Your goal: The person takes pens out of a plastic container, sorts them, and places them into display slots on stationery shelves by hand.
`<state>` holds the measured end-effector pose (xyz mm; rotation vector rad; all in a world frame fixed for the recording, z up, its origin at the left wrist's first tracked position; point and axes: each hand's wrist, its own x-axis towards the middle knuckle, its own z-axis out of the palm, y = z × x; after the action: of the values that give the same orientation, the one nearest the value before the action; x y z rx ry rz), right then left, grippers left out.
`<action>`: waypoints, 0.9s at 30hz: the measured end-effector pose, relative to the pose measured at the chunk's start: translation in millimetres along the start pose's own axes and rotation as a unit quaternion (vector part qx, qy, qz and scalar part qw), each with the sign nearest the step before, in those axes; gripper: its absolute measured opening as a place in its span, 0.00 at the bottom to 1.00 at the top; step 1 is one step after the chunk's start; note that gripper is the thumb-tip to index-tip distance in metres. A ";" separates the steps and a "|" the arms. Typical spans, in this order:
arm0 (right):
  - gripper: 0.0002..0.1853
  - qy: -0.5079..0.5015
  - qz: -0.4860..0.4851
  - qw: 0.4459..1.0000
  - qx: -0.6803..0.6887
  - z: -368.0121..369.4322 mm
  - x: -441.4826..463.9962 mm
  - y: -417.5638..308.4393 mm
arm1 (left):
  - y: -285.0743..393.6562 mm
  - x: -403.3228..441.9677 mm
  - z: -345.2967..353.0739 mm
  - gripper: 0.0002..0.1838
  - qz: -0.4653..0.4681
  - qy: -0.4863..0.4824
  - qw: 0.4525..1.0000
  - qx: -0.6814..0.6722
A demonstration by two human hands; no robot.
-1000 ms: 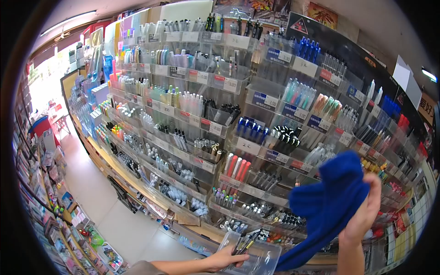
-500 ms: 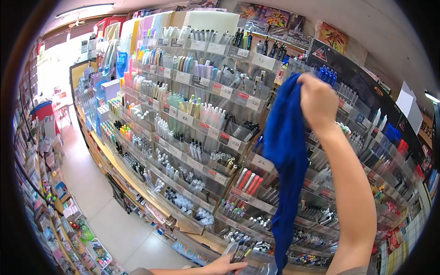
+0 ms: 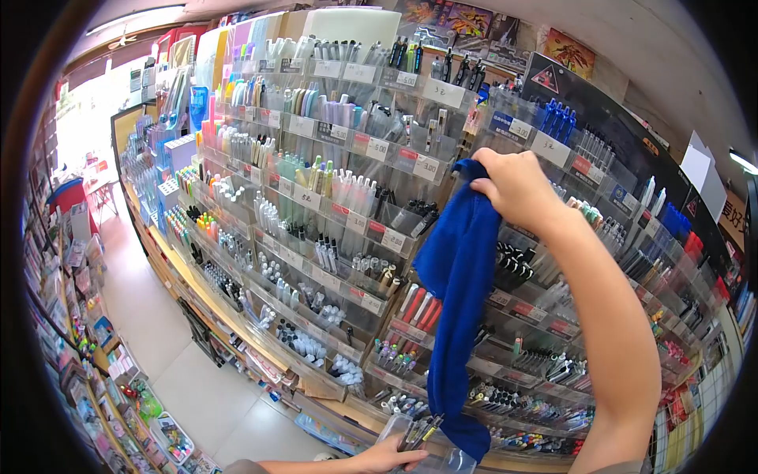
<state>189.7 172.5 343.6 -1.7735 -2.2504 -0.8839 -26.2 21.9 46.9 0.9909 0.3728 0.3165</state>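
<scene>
My right hand [image 3: 517, 188] is raised before the pen rack, its fingers pinched on one end of a blue cloth [image 3: 462, 268]. The cloth hangs long and twisted, its lower end reaching down beside a clear plastic box [image 3: 456, 460]. Low at the bottom edge, my left hand [image 3: 385, 456] is closed on this box, thumb across its near side. Several pens [image 3: 421, 433] stand tilted inside the box. Part of the box's far side is hidden by the cloth.
A tiered clear rack [image 3: 316, 197] full of pens with price tags [image 3: 443, 92] spans the view. Blue pens [image 3: 558, 118] stand at upper right. On the left, a pale tiled floor [image 3: 158, 316] runs past low shelves of packaged goods [image 3: 118, 359].
My right hand has moved down and slightly left with the blue cloth, whose upper part now spreads wider. My left hand still holds the box in about the same place.
</scene>
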 end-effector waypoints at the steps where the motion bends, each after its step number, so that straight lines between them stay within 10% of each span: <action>1: 0.11 -0.023 0.005 1.000 -0.012 -4.3 1.6 1.4 | 1.9 -0.7 0.1 0.11 0.000 0.005 1.000 -0.001; 9: 0.13 -0.112 0.034 0.993 -0.033 -30.8 -2.9 5.6 | -22.1 7.2 -12.4 0.10 -0.010 -0.010 0.999 -0.035; 27: 0.06 0.246 -0.016 0.916 0.317 -9.8 6.4 -22.2 | -9.3 4.9 -6.5 0.08 -0.011 0.061 0.997 -0.046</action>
<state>165.0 169.8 346.6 -1.0802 -1.9215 -0.4436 -23.9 24.1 34.9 0.8786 0.4761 0.3712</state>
